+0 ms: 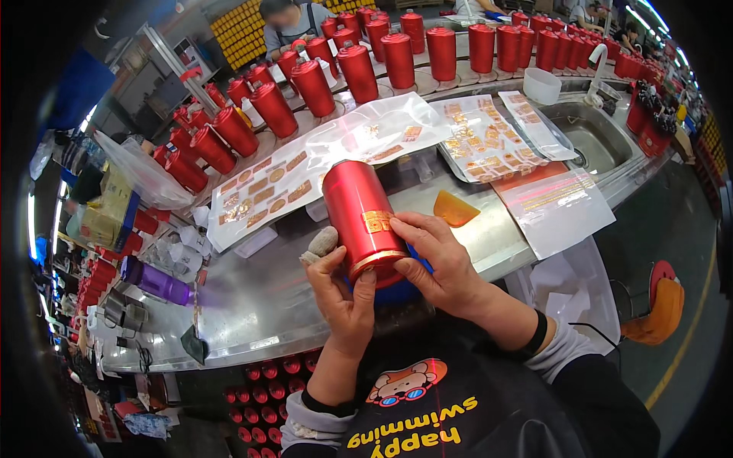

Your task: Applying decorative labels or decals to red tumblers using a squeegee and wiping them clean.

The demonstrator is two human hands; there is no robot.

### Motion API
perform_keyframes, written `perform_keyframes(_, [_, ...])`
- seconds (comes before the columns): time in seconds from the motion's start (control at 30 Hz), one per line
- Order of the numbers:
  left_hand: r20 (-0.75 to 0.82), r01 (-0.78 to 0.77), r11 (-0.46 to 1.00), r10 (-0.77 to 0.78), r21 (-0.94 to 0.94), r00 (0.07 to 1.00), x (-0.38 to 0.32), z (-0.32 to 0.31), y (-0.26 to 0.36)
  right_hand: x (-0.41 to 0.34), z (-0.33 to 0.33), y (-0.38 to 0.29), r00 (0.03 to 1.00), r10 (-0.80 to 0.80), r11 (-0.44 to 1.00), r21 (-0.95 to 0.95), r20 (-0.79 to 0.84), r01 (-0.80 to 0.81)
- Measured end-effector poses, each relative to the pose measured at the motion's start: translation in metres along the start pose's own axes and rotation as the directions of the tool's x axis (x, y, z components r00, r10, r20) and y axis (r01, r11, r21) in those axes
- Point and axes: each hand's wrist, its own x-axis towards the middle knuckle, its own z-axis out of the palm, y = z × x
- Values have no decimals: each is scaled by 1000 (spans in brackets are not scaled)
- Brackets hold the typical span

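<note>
A glossy red bottle [356, 206] with a gold band near its lower end is held tilted between both hands. My left hand [343, 292] grips its lower left side, with grey-white covers on some fingertips. The fingers of my right hand [438, 263] touch a gold decal [377, 221] on the bottle's side, the thumb near the band. Behind the bottle, a white sheet with gold decals [326, 134] lies across the table. Another decal sheet [478, 103] is to its right. An orange scraper [455, 209] lies right of the bottle.
Rows of red bottles [398, 60] stand on the curved conveyor behind. A steel sink [595, 137] with a white tap [596, 71] is at the right. At the left lie a purple bottle [157, 280] and a plastic bag [143, 174]. A person [286, 26] works across the conveyor.
</note>
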Motion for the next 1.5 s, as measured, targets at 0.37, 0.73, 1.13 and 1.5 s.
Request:
perform_keyframes(0.37, [38,-53,983,47,174,998,-9,-3,-8,-8,3,5,1000,-10,1000,29,11,10])
perform_keyframes(0.73, [165,-129,896,64,425,984,-13,-14,-19,-26,16,25,999,-5,998,65,50,2])
perform_keyframes(1.13, [198,-112,751,-24,651,980,-28,-26,-19,-24,-4,36,957,290,951,108,2,-289])
perform_keyframes(1.5, [221,-71,865,-47,497,974,-23,-35,-19,-18,-8,61,990,137,916,-383,14,-121])
